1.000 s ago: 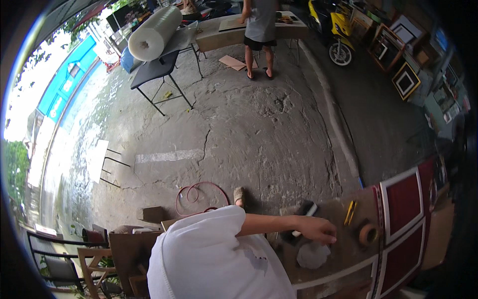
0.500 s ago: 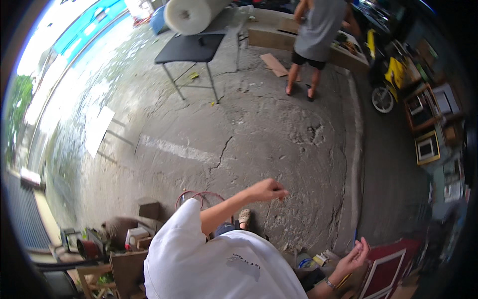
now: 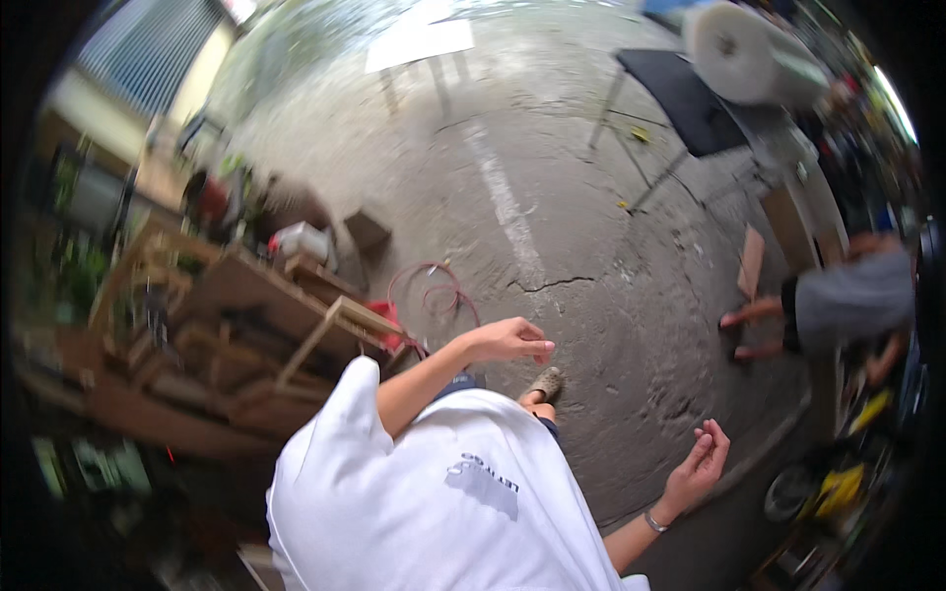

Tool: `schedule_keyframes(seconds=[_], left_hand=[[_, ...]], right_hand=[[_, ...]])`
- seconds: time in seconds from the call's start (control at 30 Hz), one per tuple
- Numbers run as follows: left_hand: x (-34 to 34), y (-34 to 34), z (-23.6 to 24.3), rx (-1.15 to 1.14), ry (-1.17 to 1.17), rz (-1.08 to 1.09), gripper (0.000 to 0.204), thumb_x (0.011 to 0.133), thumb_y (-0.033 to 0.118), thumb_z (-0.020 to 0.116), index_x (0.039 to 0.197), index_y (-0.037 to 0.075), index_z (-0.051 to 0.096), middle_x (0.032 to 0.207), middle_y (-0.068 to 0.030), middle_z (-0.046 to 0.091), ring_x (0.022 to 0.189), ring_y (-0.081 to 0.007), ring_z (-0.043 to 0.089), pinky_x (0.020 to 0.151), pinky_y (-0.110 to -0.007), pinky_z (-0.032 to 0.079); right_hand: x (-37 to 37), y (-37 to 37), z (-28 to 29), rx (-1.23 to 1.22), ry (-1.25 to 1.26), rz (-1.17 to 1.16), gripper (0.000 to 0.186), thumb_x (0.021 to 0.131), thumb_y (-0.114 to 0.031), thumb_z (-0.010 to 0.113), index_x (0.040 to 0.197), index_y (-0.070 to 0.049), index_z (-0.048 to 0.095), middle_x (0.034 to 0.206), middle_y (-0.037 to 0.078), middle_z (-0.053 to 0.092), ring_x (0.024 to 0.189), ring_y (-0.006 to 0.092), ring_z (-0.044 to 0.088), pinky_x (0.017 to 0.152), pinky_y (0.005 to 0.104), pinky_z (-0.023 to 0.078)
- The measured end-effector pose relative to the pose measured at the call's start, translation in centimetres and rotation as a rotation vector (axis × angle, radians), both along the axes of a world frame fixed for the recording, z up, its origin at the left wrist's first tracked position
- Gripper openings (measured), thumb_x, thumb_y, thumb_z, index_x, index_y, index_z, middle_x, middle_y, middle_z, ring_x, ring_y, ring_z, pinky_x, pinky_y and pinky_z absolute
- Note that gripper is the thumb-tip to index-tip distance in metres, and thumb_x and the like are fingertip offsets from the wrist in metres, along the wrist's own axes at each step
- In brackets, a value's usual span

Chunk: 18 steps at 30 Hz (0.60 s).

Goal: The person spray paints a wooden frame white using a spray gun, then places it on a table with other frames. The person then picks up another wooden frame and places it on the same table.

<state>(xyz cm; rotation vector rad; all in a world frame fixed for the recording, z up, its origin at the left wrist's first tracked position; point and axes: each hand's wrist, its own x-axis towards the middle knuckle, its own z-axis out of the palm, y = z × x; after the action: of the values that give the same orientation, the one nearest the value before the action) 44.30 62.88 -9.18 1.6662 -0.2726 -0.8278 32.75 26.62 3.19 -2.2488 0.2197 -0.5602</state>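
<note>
My left hand hovers in front of my white shirt, above the concrete floor. Its fingers are loosely bent and nothing shows in them. Off to the right, my right hand is raised with half-curled fingers apart from the thumb; I see nothing in it either. A metal-looking band circles that wrist. Neither hand touches anything. Nearest to the left hand are a coiled red hose on the floor and my shoe below it.
Wooden frames and boards crowd the left side. A white table stands at the far end. To the right are a dark table, a large plastic-wrap roll, a person in a grey top and a yellow motorbike.
My view has swung left, bringing the wooden pieces in closer and shifting the tables and the other person rightward. Both hands stay raised; my right hand has moved up from the red panel.
</note>
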Motion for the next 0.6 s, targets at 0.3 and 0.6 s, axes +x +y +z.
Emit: schedule_keyframes(seconds=[0.3,0.6], left_hand=[[-5.4,-7.8,-1.5,-0.127,0.102,0.534,0.049,0.101,0.048,0.055,0.102,0.001,0.07,0.09,-0.0059,0.071,0.084,-0.015,0.064,0.077,-0.031,0.052],[-14.0,-6.5,-4.5,-0.002,0.176,0.935,0.047,0.1,0.045,0.057,0.098,0.0,0.07,0.083,-0.0054,0.069,0.077,-0.0142,0.062,0.07,-0.032,0.051]], right_hand=[[15.2,-1.5,0.0,-0.075,0.121,0.735,0.03,0.105,-0.024,0.052,0.116,0.002,0.063,0.105,0.011,0.065,0.092,0.0204,0.063,0.082,0.0325,0.051],[20.0,10.2,-0.7,-0.185,0.113,1.199,0.026,0.102,-0.021,0.058,0.118,-0.002,0.064,0.102,0.011,0.069,0.091,0.0204,0.067,0.079,0.0329,0.052]])
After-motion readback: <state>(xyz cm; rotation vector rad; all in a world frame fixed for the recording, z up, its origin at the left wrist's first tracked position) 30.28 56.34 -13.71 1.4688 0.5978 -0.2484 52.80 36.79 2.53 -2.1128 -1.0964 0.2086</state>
